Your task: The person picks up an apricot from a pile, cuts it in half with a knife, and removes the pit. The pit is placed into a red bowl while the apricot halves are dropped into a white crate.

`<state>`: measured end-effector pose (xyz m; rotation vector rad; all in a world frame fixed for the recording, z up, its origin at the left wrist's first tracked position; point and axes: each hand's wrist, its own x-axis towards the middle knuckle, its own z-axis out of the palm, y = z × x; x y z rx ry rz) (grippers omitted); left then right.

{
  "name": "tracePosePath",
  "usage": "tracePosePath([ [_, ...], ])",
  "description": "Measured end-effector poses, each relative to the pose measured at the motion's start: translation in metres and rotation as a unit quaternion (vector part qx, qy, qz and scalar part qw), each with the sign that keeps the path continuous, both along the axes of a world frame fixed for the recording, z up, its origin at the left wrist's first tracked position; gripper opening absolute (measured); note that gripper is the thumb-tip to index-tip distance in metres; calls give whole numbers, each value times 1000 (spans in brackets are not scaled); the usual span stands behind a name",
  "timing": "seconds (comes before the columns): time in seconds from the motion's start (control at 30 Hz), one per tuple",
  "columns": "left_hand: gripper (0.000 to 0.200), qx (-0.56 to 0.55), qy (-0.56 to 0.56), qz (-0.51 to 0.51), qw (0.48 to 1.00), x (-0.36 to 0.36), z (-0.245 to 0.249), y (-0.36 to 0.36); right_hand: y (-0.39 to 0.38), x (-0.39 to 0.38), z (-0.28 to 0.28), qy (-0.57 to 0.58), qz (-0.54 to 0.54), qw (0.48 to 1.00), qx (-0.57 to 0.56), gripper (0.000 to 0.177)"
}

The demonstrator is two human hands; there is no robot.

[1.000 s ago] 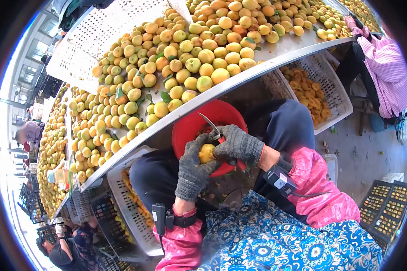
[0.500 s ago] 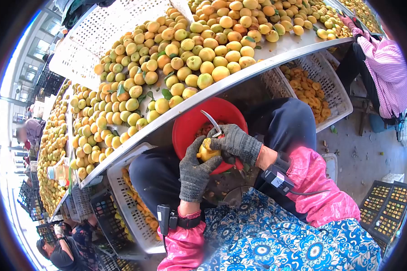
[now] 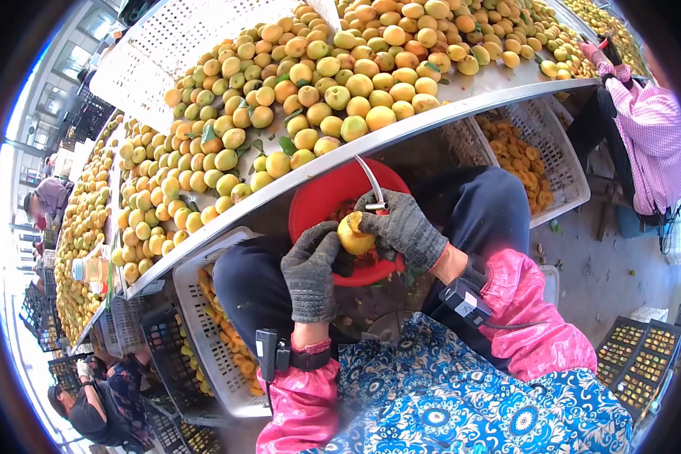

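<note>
A yellow apricot [image 3: 356,235] with its flesh cut open at the top sits between my two grey-gloved hands, above a red bucket [image 3: 310,203]. My left hand [image 3: 310,268] curls its fingers and thumb at the fruit's left and lower side. My right hand [image 3: 406,233] grips a curved knife [image 3: 371,178] whose blade points up and away; a red handle end shows below the palm. The right thumb lies against the apricot's cut top. Reddish bits lie inside the bucket, partly hidden by the hands.
A metal-edged table [image 3: 310,168] heaped with whole apricots [image 3: 280,91] stands ahead. White crates of opened fruit stand to the left [image 3: 193,333] and right [image 3: 575,163]. Black trays [image 3: 635,363] lie at lower right. A co-worker in a pink checked shirt [image 3: 654,144] sits at right.
My left hand has shifted left and its fingers have loosened around the apricot. The apricot is slightly higher, and the knife has swung to the right, its blade farther from the fruit.
</note>
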<state>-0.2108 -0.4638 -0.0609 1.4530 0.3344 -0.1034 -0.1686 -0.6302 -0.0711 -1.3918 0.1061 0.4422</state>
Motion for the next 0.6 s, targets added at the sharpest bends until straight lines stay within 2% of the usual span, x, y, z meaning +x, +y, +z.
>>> tracePosePath([
  [0.07, 19, -38, 2, 39, 999, 3, -3, 3, 0, -1, 7, -2, -9, 1000, 28, 19],
  [0.23, 19, -84, 23, 21, 996, -11, -14, 2, 13, 3, 44, -28, -55, 990, 130, 22],
  [0.3, 17, -165, 66, 10, 984, -21, -24, -4, 34, 4, 66, -53, -69, 987, 138, 21],
  [0.33, 18, -80, 30, 11, 996, -24, -31, -9, 47, 5, 79, -74, -44, 985, 151, 21],
  [0.37, 19, -140, 103, 7, 985, -27, -36, -10, 65, 4, 94, -89, 9, 985, 147, 23],
  [0.4, 19, -141, 101, 15, 985, -28, -40, -10, 87, 1, 106, -105, 59, 983, 142, 25],
  [0.43, 18, -96, 78, 6, 992, -28, -45, -10, 112, -3, 105, -242, 105, 961, 78, 26],
  [0.47, 17, -51, 54, -7, 997, -27, -49, -10, 134, -5, 105, -375, 145, 916, 11, 27],
  [0.5, 17, -8, 28, -21, 999, -26, -54, -10, 144, -10, 117, -305, 168, 937, 9, 29],
  [0.53, 16, 35, -1, -34, 999, -25, -59, -10, 153, -9, 110, -376, 109, 920, -25, 29],
  [0.6, 15, 120, -57, -51, 990, -24, -68, -9, 148, -4, 112, -314, 103, 942, 64, 27],
])
